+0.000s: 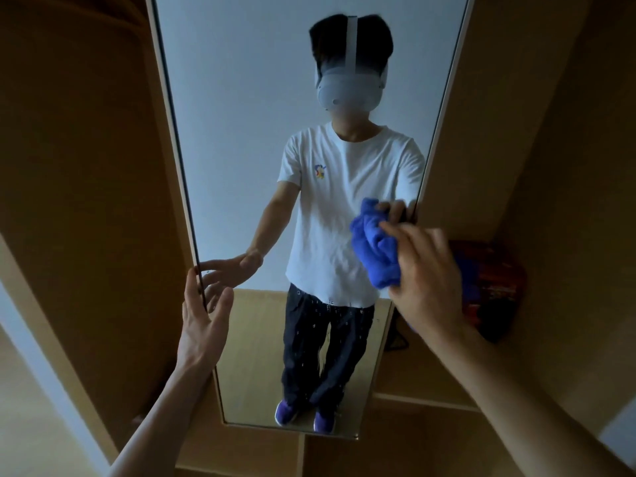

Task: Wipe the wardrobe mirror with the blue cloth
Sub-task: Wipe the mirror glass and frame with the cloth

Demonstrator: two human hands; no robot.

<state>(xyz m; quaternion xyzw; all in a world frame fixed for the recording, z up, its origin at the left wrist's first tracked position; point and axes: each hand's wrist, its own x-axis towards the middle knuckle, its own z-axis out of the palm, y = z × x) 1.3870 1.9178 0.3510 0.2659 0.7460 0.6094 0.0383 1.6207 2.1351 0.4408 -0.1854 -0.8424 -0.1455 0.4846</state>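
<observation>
I count one wardrobe (86, 166), its wooden panels flanking one tall mirror (241, 132). The glass is rigid, slick and, I judge, fragile, so it wants broad, moderate pressure and no leaning. At 3 o'clock from the mirror, deeper in the wardrobe, sits one dark red object (495, 287) that I can't identify.

There is one blue cloth (373, 253), bunched up at about 3 o'clock on the mirror, close to its right edge. It looks soft, light and limp. It will crumple under any grip, so I'd take a full handful from behind and leave a fat pad facing the glass.

Two hands are in view. My right hand (426, 280) has its fingers curled round the cloth's back. My left hand (203, 318), at 8 o'clock, has its fingers nearly straight and spread, their tips at the mirror's left edge, holding nothing.

Small water droplets (327, 306) speckle the glass toward 6 o'clock, too many to count.
</observation>
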